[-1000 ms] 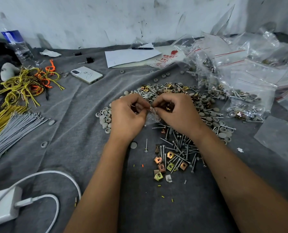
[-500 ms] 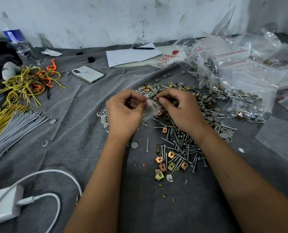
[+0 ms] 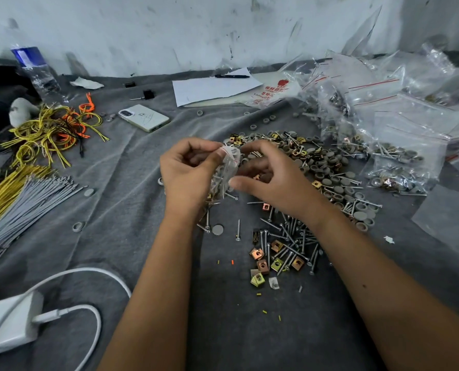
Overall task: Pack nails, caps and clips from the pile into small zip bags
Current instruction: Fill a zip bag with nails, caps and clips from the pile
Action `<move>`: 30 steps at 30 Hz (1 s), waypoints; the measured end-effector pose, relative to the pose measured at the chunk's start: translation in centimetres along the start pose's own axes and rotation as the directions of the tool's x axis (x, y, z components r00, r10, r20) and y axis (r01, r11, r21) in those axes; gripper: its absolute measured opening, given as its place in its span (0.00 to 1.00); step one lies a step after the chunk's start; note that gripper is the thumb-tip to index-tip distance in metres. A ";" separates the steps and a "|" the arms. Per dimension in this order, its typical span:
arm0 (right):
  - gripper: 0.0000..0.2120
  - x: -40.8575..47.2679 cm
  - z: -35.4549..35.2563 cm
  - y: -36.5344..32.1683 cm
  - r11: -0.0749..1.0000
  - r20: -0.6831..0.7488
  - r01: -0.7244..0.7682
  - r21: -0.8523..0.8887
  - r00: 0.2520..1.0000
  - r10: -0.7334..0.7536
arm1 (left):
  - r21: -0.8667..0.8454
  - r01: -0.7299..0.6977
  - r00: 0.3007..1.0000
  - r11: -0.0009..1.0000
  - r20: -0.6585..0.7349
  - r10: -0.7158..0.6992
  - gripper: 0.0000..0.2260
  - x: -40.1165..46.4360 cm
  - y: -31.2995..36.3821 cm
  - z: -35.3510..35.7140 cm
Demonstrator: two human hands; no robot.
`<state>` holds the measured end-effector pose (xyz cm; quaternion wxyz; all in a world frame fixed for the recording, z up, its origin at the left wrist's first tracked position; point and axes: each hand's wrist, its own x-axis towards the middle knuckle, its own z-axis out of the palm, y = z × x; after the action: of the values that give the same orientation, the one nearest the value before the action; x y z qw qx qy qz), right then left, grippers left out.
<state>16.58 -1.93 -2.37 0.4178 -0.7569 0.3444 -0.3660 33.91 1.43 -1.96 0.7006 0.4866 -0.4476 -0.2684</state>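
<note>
From the head camera, both forearms reach in from six o'clock and meet at the centre of a grey cloth point(image 3: 142, 167). The left hand point(image 3: 189, 171) pinches the red-striped top of a small zip bag point(image 3: 227, 167) between thumb and curled fingers; the bag hangs upright between the two hands, with nails and other small parts showing through the clear plastic. The right hand point(image 3: 269, 180) sits just beside the bag at its three o'clock side, thumb tip touching the lower part, fingers curved around without clearly closing on it.

The pile point(image 3: 330, 167) of grey caps, brass-coloured clips and nails spreads from behind the hands toward three o'clock. A smaller scatter of nails point(image 3: 290, 239) and square clips point(image 3: 260, 259) lies at five o'clock from the hands, between the forearms and under the right wrist. One loose cap point(image 3: 217, 229) rests just below the left wrist.

At two o'clock, filled zip bags point(image 3: 399, 135) are heaped against the wall. At twelve o'clock lie a sheet of paper point(image 3: 212, 88) with a pen point(image 3: 232, 76) at its far edge, and a phone point(image 3: 144, 117) toward eleven. At ten o'clock sit a tangle of yellow and orange wires point(image 3: 49, 129) and a water bottle point(image 3: 35, 70). Grey ties point(image 3: 22, 210) lie at nine o'clock; a white charger point(image 3: 8, 319) with its cable lies at seven.
</note>
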 end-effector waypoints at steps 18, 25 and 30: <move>0.19 0.6 0.3 0.0 0.829 -0.232 -0.042 0.557 0.951 0.204 | 0.127 0.086 0.996 0.988 0.022 -0.089 0.15 -0.4 -0.1 -0.4; 0.15 0.7 -0.8 -0.2 0.669 -0.227 -0.002 0.743 0.940 0.254 | 0.211 0.134 0.906 0.968 0.368 -0.206 0.14 -1.1 0.4 0.4; 0.14 0.7 -1.0 -0.3 0.645 -0.221 -0.012 0.764 0.934 0.279 | 0.308 0.088 0.821 0.947 0.515 -0.245 0.25 -1.2 0.0 0.8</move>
<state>16.17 -2.77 -1.57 0.6600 -0.4153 0.2853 -0.5573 32.63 1.99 -2.29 0.4437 0.5181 -0.6166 -0.3931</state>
